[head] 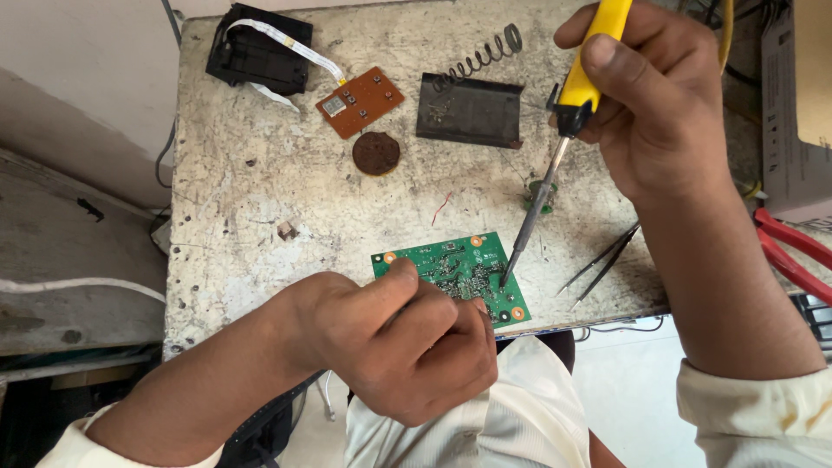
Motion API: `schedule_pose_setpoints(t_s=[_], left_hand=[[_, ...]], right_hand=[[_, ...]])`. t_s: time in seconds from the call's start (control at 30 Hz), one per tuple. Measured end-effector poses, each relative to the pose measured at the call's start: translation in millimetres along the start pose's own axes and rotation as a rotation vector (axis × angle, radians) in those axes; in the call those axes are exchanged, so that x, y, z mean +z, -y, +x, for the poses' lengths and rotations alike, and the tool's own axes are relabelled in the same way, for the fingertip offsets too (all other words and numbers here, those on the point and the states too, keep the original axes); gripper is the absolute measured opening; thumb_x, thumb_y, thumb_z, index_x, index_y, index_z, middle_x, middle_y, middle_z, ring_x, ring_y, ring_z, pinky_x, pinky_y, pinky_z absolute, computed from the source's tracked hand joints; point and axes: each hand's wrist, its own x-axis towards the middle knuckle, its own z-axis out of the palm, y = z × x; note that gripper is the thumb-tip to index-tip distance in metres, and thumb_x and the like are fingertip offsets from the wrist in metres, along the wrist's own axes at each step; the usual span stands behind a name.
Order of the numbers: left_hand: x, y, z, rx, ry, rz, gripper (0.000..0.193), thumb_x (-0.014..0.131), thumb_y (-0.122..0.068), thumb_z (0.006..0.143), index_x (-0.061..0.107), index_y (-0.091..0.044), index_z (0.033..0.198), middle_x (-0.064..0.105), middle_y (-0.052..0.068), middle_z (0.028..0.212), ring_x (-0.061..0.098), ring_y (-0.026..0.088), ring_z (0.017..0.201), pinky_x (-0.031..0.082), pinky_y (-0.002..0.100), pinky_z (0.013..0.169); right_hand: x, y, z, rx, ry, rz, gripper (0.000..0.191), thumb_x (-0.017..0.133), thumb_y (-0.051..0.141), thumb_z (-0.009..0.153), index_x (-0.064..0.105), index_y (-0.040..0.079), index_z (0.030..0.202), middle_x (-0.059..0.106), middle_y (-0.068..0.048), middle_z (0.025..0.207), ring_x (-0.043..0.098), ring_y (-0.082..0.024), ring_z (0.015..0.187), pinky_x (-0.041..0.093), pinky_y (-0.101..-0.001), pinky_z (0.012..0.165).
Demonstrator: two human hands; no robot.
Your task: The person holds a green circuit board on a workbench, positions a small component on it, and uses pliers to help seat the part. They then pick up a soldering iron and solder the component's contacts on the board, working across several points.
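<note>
Right hand is up at two o'clock, fingers wrapped tight round the yellow soldering iron, held like a pen so the long dark tip slants down and in; that tip lands on the right edge of the green circuit board, solder side up, lying near the front edge of the worn grey bench at about six o'clock. Left hand sits low over the board's near left corner, curled nearly shut, thumb and fingertips pinched together just above the board as if holding something fine toward the joint, though what it pinches, if anything, is too small to make out; the heel of the hand looks to steady the board as well. Tweezers lie at four o'clock from the board, close by the iron hand and easy to grab. Across the back of the bench, a spring-coil iron stand on a dark metal plate at twelve o'clock, a small brown circuit board with a white ribbon cable running to a black plastic housing at eleven, and a round brown disc just below them. Red-handled pliers poke in at three o'clock, well off the work.
</note>
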Motion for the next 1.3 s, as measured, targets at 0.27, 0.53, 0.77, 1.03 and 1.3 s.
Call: schedule_pose_setpoints(t_s=[0.27,0.53,0.77,1.03,1.3], left_hand=[[1.5,-1.2,-0.9,0.005,-0.01,0.031,0.016,0.063,-0.014,0.094,0.06,-0.013,0.078,0.046,-0.005,0.072,0.049,0.009,0.065,0.046,0.025,0.063],[1.3,-1.6,-1.3,0.003,-0.01,0.034,0.016,0.064,-0.014,0.093,0.059,-0.013,0.078,0.047,-0.005,0.071,0.048,0.009,0.064,0.046,0.025,0.062],[-1.3,-0.2,0.5,-0.009,-0.006,0.041,0.017,0.065,-0.012,0.094,0.059,-0.013,0.078,0.046,-0.005,0.072,0.049,0.009,0.065,0.046,0.025,0.062],[-4.9,3.3,1.6,-0.039,-0.006,-0.002,0.014,0.064,-0.01,0.091,0.059,-0.014,0.078,0.045,-0.005,0.072,0.049,0.01,0.065,0.045,0.025,0.061],[-4.7,2.4,3.0,-0.057,-0.007,-0.021,0.015,0.064,-0.013,0.092,0.06,-0.014,0.077,0.045,-0.005,0.071,0.05,0.009,0.064,0.046,0.025,0.06]], right_hand=[[1.3,0.7,0.1,-0.022,-0.009,-0.036,0.024,0.071,0.017,0.111,0.068,-0.006,0.116,0.068,-0.007,0.08,0.065,-0.008,0.06,0.05,-0.0166,0.054],[3.6,2.3,0.4,-0.025,-0.012,-0.013,0.021,0.071,0.015,0.111,0.069,-0.006,0.115,0.067,-0.007,0.079,0.065,-0.008,0.058,0.05,-0.0168,0.053],[1.8,1.3,0.8,-0.017,-0.049,-0.038,0.022,0.072,0.016,0.108,0.069,-0.005,0.114,0.066,-0.007,0.078,0.063,-0.008,0.056,0.049,-0.0172,0.051],[-18.4,-4.1,-0.5,-0.093,0.087,0.111,0.02,0.067,0.011,0.113,0.063,-0.009,0.118,0.067,-0.016,0.107,0.072,-0.018,0.077,0.06,-0.026,0.071],[-24.5,-3.4,-2.6,-0.066,0.098,0.136,0.025,0.057,0.01,0.109,0.06,-0.011,0.121,0.066,-0.019,0.112,0.073,-0.027,0.083,0.061,-0.0338,0.078]])
